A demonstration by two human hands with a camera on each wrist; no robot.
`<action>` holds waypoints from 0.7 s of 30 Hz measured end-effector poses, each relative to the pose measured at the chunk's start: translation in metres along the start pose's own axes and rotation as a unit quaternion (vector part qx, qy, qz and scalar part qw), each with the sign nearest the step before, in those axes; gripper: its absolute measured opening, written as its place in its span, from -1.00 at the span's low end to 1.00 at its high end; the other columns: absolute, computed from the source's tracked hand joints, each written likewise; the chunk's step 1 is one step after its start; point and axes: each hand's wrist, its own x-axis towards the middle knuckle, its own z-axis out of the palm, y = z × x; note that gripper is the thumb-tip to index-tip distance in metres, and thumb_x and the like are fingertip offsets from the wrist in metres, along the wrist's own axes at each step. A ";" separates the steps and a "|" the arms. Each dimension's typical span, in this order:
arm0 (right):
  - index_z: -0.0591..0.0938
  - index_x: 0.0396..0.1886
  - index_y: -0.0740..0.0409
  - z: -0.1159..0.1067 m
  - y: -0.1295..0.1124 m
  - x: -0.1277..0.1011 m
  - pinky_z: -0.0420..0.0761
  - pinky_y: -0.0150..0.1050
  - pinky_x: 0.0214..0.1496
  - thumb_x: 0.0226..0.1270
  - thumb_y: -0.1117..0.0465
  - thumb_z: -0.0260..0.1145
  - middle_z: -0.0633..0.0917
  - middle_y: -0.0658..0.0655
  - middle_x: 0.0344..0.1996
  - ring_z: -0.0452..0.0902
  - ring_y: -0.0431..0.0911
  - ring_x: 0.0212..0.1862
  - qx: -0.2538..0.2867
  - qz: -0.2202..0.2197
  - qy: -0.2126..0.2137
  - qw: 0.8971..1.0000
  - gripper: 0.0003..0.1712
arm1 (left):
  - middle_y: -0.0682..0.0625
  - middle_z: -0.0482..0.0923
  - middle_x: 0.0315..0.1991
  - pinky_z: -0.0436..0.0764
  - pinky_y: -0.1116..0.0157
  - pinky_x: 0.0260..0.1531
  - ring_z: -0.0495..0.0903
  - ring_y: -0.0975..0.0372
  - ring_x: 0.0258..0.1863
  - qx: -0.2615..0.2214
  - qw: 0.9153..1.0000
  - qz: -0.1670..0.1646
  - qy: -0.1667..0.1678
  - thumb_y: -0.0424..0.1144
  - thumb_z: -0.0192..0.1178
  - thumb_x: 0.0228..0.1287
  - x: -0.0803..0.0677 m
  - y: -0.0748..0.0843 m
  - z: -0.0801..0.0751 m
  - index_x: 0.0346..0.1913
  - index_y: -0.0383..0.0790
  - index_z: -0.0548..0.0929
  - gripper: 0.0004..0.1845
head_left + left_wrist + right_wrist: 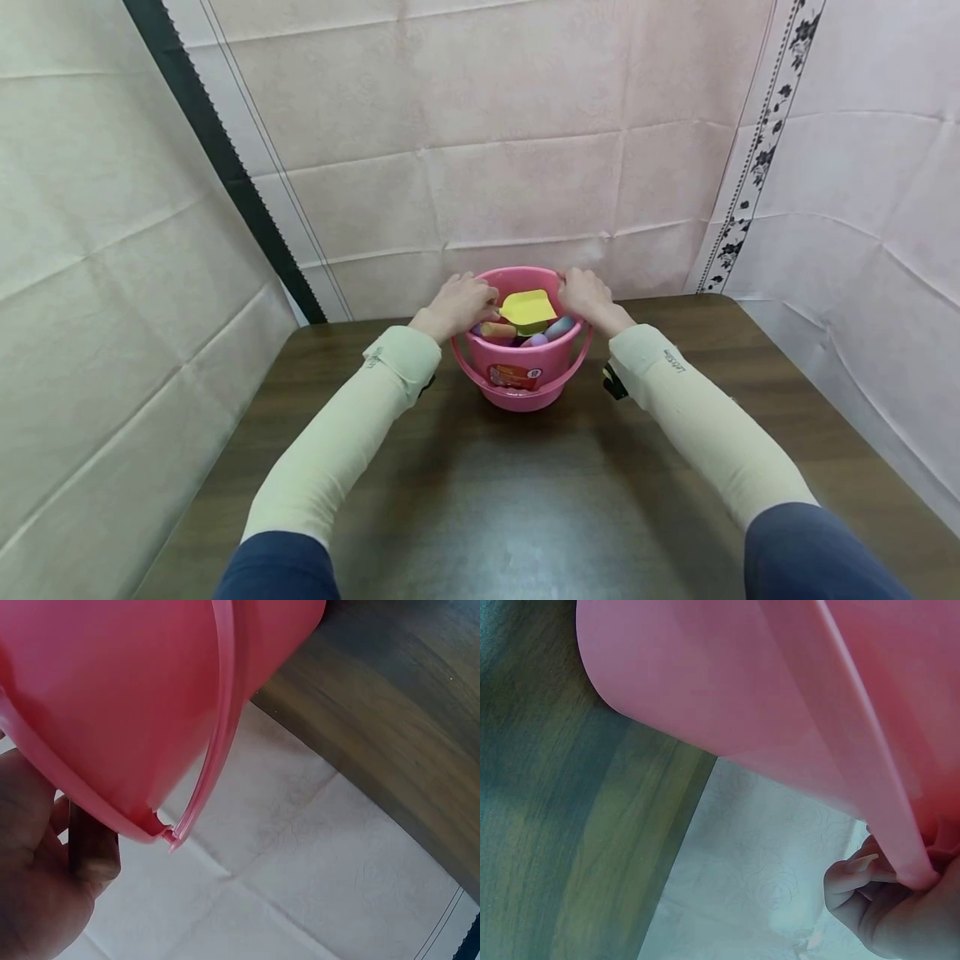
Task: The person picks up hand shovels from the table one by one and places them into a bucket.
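A pink bucket (529,363) is upright over the far part of the wooden table, its handle (517,390) hanging down in front. In it lie a yellow toy shovel (528,307), an orange-tan piece (498,330), a blue rounded piece (560,327) and a purple one (536,341). My left hand (459,302) grips the rim on the left, close to the shovel's narrow end. On the right side my right hand (587,296) holds the rim; the right wrist view shows its curled fingers (847,881) by the handle's joint. The bucket's lower contents are hidden.
The brown table (525,500) stretches toward me, with its far edge just behind the bucket. Pale cloth (525,183) hangs behind, and more cloth (885,250) hangs along the right side.
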 end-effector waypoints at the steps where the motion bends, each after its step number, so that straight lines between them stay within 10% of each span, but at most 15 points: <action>1: 0.59 0.02 0.06 0.000 0.000 0.000 0.40 -0.11 -0.28 0.46 0.14 -0.06 0.58 0.17 -0.37 0.49 0.05 -0.29 -0.001 0.000 0.001 1.000 -0.66 | 0.07 0.67 -0.27 0.37 0.16 -0.08 0.43 0.10 -0.20 -0.002 1.000 -0.002 0.000 -0.01 0.22 0.30 0.001 0.001 0.000 -0.27 -0.06 0.67 -0.80; 21: 0.53 0.20 0.07 -0.001 0.001 0.000 0.46 0.00 -0.13 0.46 0.14 -0.07 0.62 0.21 -0.19 0.50 0.08 -0.18 -0.001 0.000 -0.006 1.000 -0.58 | 0.07 0.67 -0.26 0.39 0.10 -0.02 0.47 0.10 -0.16 0.011 1.000 -0.020 -0.012 -0.06 0.23 0.29 0.017 0.005 0.006 -0.28 -0.05 0.69 -0.85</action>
